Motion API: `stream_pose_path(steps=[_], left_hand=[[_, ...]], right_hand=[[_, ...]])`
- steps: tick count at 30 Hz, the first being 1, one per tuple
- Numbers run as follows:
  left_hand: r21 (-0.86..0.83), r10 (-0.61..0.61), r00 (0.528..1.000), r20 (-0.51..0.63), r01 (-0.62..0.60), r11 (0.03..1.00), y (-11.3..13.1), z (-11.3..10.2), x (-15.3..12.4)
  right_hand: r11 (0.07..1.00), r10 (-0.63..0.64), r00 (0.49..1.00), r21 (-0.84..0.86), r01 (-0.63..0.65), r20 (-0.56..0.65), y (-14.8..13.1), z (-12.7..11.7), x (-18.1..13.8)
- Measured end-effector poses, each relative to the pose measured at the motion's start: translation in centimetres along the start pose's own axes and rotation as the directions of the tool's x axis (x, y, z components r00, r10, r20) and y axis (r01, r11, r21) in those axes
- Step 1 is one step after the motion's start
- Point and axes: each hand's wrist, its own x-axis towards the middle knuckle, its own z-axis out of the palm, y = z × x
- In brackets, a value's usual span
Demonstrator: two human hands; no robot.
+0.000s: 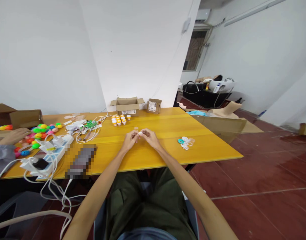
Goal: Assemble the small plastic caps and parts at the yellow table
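Observation:
Over the middle of the yellow wooden table, my left hand [129,140] and my right hand [149,137] meet fingertip to fingertip. Both are closed in a pinch around a small white plastic part [140,133] with dark specks or holes, mostly covered by the fingers. Just beyond my left fingertips shows a small clear piece [136,128]; whether it is held or lies on the table I cannot tell. To the right lie several loose white plastic parts [185,146], a teal ring [181,141] and a clear cap [191,140].
Several white-and-orange capped pieces [119,120] stand in rows before an open cardboard box [127,106]; a smaller box [154,106] is beside it. Left are a pixelated phone [81,162], a power strip [58,151] with cables, colourful balls [39,131] and another person's hand [17,135].

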Motion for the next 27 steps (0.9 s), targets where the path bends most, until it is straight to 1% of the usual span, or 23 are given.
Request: stream_pose_path(steps=[4,9,13,15,17,20,22,24,25,27], left_hand=[[0.014,0.020,1.000,0.021,-0.021,1.000,0.1,0.0,0.0],[0.020,0.016,0.999,0.042,-0.017,1.000,0.1,0.0,-0.1],[0.052,0.026,1.000,0.016,-0.027,0.998,0.1,0.1,0.0],[0.076,0.047,0.998,-0.045,-0.044,0.996,0.0,-0.1,0.1],[0.107,0.069,0.986,-0.150,-0.053,0.993,-0.3,-0.6,0.3],[0.165,0.084,0.934,-0.346,-0.028,0.986,-0.9,-2.0,0.7],[0.215,0.071,0.901,-0.428,0.025,0.976,-1.4,-3.1,0.8],[0.265,0.021,0.887,-0.461,0.115,0.958,-1.8,-3.8,0.7],[0.282,-0.017,0.888,-0.460,0.165,0.945,-2.0,-3.9,0.7],[0.320,-0.080,0.909,-0.409,0.225,0.921,-2.3,-3.8,0.4]], right_hand=[[0.998,0.014,1.000,0.057,-0.014,0.004,-0.2,-0.2,0.0],[0.995,0.033,0.999,0.093,-0.035,0.020,-0.2,-0.3,0.0],[0.996,0.025,1.000,0.082,-0.024,-0.013,0.0,-0.2,0.1],[0.997,0.028,0.998,0.074,-0.023,-0.063,0.2,-0.2,0.3],[0.998,0.042,0.990,0.061,-0.033,-0.137,0.5,-0.4,0.4],[0.998,0.059,0.968,0.026,-0.054,-0.246,1.1,-0.9,0.6],[0.998,0.056,0.961,-0.009,-0.060,-0.270,1.6,-1.2,0.7],[0.997,0.039,0.965,-0.052,-0.054,-0.259,2.0,-1.3,0.8],[0.996,0.026,0.968,-0.075,-0.046,-0.248,2.2,-1.3,0.8],[0.993,0.000,0.972,-0.113,-0.027,-0.233,2.5,-1.3,0.9]])
